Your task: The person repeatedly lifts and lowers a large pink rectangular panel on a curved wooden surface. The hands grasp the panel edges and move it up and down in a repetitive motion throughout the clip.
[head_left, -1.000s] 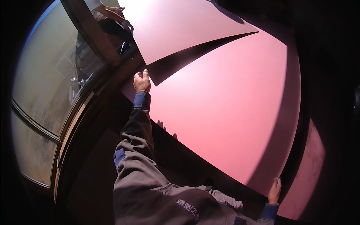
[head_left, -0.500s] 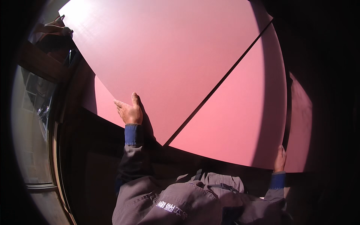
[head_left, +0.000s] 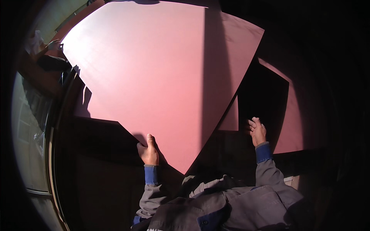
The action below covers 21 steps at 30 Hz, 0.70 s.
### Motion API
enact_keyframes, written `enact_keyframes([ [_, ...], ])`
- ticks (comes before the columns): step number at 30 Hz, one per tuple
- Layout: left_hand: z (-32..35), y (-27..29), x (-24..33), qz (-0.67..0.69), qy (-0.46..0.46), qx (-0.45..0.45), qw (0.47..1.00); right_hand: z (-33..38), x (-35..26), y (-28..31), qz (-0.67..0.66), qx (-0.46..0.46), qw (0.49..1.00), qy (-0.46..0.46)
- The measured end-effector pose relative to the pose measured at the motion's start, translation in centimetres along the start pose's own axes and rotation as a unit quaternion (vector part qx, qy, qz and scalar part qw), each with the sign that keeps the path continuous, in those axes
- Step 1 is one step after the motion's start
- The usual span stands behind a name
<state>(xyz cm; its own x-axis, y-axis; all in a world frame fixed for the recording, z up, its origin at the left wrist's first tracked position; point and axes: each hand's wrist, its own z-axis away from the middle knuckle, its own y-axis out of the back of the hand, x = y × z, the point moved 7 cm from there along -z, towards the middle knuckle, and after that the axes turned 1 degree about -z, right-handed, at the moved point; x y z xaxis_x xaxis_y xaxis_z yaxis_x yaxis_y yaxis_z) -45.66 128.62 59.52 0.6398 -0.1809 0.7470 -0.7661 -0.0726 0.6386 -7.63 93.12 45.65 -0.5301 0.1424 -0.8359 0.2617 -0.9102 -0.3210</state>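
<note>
A large, flat pink board (head_left: pixel 162 77) fills the middle of the head view, one corner pointing toward my body. My left hand (head_left: pixel 148 153) is closed on its near left edge, thumb lying on top and the fingers hidden beneath. To the right, my right hand (head_left: pixel 257 130) is raised over a dark gap, its fingers apart and slightly bent, with nothing in it. Part of another pink board (head_left: pixel 232 117) shows under the big board's right edge, just left of that hand.
A further pink surface (head_left: pixel 293 123) lies beyond the gap on the right. At the upper left, a co-worker's hand (head_left: pixel 54 44) is by the board's far left edge. A framed glass panel (head_left: pixel 32 146) stands along the left. Deep shadow hides much of the surroundings.
The big board has turned and shifted toward me, its near corner now further right. My left hand has moved with it. My right hand has left the lower board's edge and moved up and left.
</note>
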Motion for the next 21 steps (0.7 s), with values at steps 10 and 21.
enact_keyframes([
  [10, 16.6, -0.7, -2.1, 0.296, 0.03, -0.185, 0.937, -6.0, -3.4, 9.3, -0.124, -0.013, 0.991, 0.047],
  [21, 23.0, 12.7, -11.0, 0.293, 0.048, -0.252, 0.921, 6.9, 4.4, 10.1, -0.12, -0.024, 0.989, 0.083],
])
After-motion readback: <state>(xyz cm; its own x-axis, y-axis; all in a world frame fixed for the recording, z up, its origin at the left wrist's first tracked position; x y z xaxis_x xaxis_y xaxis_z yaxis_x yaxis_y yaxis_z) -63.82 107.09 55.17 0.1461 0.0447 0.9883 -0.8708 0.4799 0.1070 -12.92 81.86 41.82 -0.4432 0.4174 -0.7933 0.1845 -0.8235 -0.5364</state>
